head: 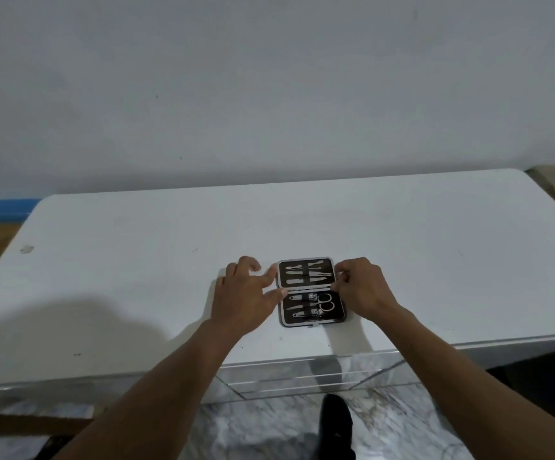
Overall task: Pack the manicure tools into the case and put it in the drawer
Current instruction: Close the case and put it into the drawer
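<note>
A small black manicure case (309,291) with a silver rim lies open flat near the front edge of the white table (136,277). Several silver manicure tools sit under straps in both halves, among them small scissors (325,301). My left hand (248,298) rests at the case's left edge with fingers spread, its thumb and forefinger touching the rim near the hinge. My right hand (361,290) is curled at the right edge, its fingertips pinching the rim by the hinge.
A drawer unit with a mirrored front (302,376) sits under the table's front edge, directly below the case. Marble-patterned floor lies beneath, with a dark shoe (336,423). A blue object (0,209) lies beyond the table's left end. The wall stands close behind.
</note>
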Demonstrator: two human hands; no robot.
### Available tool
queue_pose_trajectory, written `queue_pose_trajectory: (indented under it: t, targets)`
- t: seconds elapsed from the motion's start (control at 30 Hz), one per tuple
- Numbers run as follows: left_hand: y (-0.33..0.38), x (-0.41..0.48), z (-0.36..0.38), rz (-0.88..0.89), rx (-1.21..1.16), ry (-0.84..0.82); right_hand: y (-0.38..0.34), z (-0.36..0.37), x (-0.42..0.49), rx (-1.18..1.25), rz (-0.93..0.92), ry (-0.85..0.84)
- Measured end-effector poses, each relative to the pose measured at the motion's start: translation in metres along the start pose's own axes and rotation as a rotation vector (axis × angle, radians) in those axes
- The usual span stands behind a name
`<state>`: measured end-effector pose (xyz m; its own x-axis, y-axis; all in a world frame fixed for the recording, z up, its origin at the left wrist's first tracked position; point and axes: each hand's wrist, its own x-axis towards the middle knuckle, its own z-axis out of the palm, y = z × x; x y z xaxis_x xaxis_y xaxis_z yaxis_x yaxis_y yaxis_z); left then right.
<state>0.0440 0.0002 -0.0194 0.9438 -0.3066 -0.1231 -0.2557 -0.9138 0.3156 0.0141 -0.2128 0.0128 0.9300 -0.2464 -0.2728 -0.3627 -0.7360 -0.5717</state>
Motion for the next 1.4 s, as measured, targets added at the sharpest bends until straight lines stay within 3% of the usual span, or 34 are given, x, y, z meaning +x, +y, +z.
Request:
queue_pose_trajectory:
  t: [0.1, 0.27, 0.4, 0.8, 1.03, 1.2, 1.4]
  targets:
    - [0.015, 0.004, -0.008, -0.105, -0.141, -0.099, -0.004, -0.003, 0.007, 0.001, -0.009, -0.013]
    - [0.031, 0.007, -0.015, -0.193, -0.176, -0.086, -0.006, -0.008, -0.001, 0.023, -0.056, -0.112]
    - [0.026, 0.008, -0.015, -0.275, -0.356, -0.086, -0.001, -0.008, 0.001, 0.084, -0.054, -0.11]
    - [0.034, -0.008, -0.014, -0.358, -0.801, 0.101, -0.001, -0.007, -0.009, 0.294, -0.007, -0.006]
    - [0.036, -0.012, -0.007, -0.387, -0.895, 0.175, 0.004, -0.004, -0.01, 0.4, 0.043, 0.02]
    - [0.036, -0.019, 0.001, -0.306, -0.905, 0.234, 0.009, 0.001, -0.017, 0.51, 0.041, 0.021]
    - [0.036, -0.031, 0.004, -0.232, -0.8, 0.298, 0.009, 0.004, -0.026, 0.577, 0.034, 0.075]
